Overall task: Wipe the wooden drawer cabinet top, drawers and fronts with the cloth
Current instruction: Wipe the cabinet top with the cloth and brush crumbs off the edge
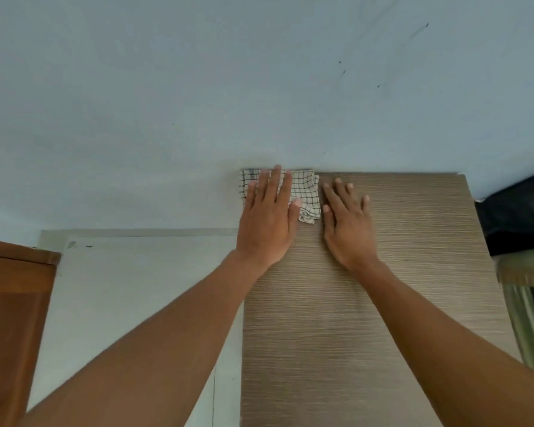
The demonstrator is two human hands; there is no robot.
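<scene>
The wooden cabinet top [383, 288] fills the lower right, a grey-brown grained board reaching back to the wall. A white cloth with a thin black check [305, 189] lies bunched at its far left corner. My left hand [267, 220] presses flat on the cloth, fingers spread and pointing at the wall. My right hand [347, 223] lies flat on the bare wood just right of the cloth, fingers apart, holding nothing. The drawers and fronts are out of sight below.
A pale blue wall [198, 87] rises behind the cabinet. White floor tiles [130, 303] lie to the left, with a brown wooden door or panel [13, 318] at the far left. A dark object [518, 217] and striped fabric [530, 318] sit past the right edge.
</scene>
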